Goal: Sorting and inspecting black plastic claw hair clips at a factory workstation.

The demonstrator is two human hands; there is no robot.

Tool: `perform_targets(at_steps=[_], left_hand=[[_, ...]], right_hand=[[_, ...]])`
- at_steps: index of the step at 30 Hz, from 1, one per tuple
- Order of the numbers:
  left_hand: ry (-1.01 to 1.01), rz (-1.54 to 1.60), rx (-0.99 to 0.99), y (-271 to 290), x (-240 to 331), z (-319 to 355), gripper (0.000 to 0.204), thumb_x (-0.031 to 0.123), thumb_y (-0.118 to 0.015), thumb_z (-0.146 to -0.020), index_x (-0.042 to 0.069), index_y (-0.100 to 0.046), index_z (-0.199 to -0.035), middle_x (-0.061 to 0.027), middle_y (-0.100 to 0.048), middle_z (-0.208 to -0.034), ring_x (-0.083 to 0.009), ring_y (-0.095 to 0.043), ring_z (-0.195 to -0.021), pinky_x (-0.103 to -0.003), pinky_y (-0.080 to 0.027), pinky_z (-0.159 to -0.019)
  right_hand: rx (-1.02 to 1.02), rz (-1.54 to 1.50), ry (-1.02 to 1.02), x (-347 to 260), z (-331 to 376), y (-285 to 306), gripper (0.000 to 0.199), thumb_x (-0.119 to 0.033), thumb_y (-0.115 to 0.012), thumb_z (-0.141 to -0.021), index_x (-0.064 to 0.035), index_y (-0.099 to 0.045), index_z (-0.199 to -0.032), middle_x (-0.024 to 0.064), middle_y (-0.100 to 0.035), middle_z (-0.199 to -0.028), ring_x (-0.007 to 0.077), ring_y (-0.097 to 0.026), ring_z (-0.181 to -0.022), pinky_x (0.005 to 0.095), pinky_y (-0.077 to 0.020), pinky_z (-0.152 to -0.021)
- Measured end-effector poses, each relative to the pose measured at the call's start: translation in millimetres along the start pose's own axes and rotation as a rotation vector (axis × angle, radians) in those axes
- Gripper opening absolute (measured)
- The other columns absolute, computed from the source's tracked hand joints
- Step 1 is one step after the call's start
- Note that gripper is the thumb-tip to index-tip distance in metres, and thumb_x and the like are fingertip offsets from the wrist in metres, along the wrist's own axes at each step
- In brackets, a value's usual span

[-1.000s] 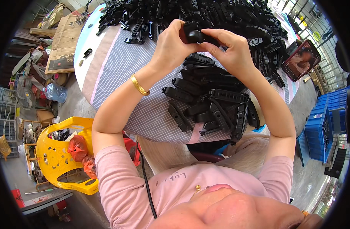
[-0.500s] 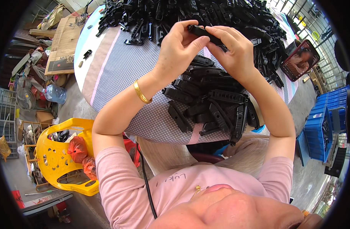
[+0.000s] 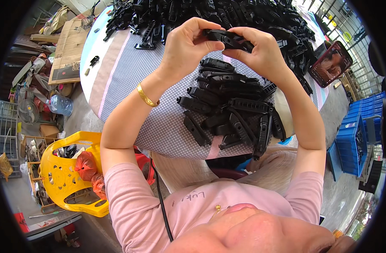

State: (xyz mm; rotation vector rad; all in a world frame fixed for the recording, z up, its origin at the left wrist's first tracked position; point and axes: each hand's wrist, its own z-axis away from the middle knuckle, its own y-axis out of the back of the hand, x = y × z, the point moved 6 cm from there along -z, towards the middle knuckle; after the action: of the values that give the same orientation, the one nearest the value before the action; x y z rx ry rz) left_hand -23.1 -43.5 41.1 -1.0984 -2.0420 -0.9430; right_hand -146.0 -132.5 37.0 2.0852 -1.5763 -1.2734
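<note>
Between my two hands is a long black plastic part point(image 3: 227, 39), held level above the table. My left hand point(image 3: 192, 44) grips its left end with thumb and fingers. At the other end, my right hand point(image 3: 256, 48) pinches it, thumb below and fingers above. Just under my hands lies a near pile of similar black plastic parts point(image 3: 226, 103), heaped close to the table's front edge. A far larger heap of black plastic parts point(image 3: 176, 17) covers the back of the table. The exact kind of part cannot be made out.
The round table has a dotted, striped cloth point(image 3: 130, 80). A phone point(image 3: 331, 64) stands tilted at its right edge. Left of me is a yellow plastic chair point(image 3: 54, 168) with red bags point(image 3: 86, 165). Blue crates point(image 3: 349, 143) stand at the right. A black cable point(image 3: 159, 202) hangs along my front.
The held part has turned so that a broader, detailed face shows. Both hands have shifted slightly; my left hand has moved a little left and the right thumb now lies along the part's lower edge.
</note>
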Motion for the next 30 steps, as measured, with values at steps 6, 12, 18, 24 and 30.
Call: perform_targets(at_steps=[6, 12, 18, 24, 30], left_hand=[[0.059, 0.151, -0.053, -0.7, 0.0, -2.8, 0.028, 0.001, -0.069, -0.076, -0.002, -0.057, -0.101, -0.0083, -0.064, -0.089, -0.0107, -0.062, -0.08, -0.021, -0.052, -0.074], [0.247, 0.343, -0.383, -14.7, -11.4, 7.7, 0.032, 0.004, -0.072, -0.073, 0.0, -0.058, -0.102, -0.0051, -0.062, -0.094, -0.0086, -0.059, -0.084, -0.021, -0.049, -0.077], [0.025, 0.263, -0.828, -38.0, 9.6, 20.3, 0.027, 0.018, -0.072, -0.076, 0.0, -0.064, -0.096, -0.0058, -0.063, -0.096, -0.0119, -0.058, -0.092, -0.025, -0.046, -0.085], [0.227, 0.314, -0.689, -33.3, -4.5, 17.4, 0.024, 0.022, -0.065, -0.083, 0.0, -0.066, -0.092, -0.0041, -0.065, -0.087, -0.0091, -0.06, -0.081, -0.023, -0.048, -0.075], [0.173, -0.263, -0.459, -39.6, -27.5, -9.2, 0.025, 0.01, -0.064, -0.079, 0.0, -0.063, -0.102, -0.007, -0.065, -0.091, -0.0111, -0.06, -0.079, -0.024, -0.049, -0.071]], right_hand=[[0.03, 0.115, 0.011, -6.9, 0.1, 14.8, 0.033, -0.018, -0.075, -0.073, 0.0008, -0.064, -0.098, 0.006, -0.066, -0.079, 0.012, -0.061, -0.071, 0.0238, -0.0471, -0.063], [-0.152, 0.043, -0.395, 22.9, 1.2, 64.4, 0.031, -0.032, -0.057, -0.087, -0.0038, -0.064, -0.098, -0.0006, -0.059, -0.068, 0.004, -0.052, -0.057, 0.0166, -0.044, -0.056], [-0.337, 0.93, -0.407, 44.3, 45.1, 54.9, 0.039, -0.036, -0.066, -0.075, -0.0024, -0.058, -0.093, 0.0164, -0.063, -0.075, 0.0322, -0.062, -0.076, 0.0399, -0.0492, -0.067], [-0.298, 0.91, -0.404, 46.5, 53.3, 34.4, 0.04, -0.026, -0.07, -0.069, -0.0054, -0.053, -0.099, 0.014, -0.062, -0.075, 0.031, -0.062, -0.076, 0.0391, -0.0492, -0.069], [-0.221, 0.449, -0.279, 55.0, 39.0, 28.2, 0.041, -0.021, -0.07, -0.067, -0.0076, -0.057, -0.103, 0.0121, -0.062, -0.077, 0.0284, -0.061, -0.075, 0.037, -0.0488, -0.07]])
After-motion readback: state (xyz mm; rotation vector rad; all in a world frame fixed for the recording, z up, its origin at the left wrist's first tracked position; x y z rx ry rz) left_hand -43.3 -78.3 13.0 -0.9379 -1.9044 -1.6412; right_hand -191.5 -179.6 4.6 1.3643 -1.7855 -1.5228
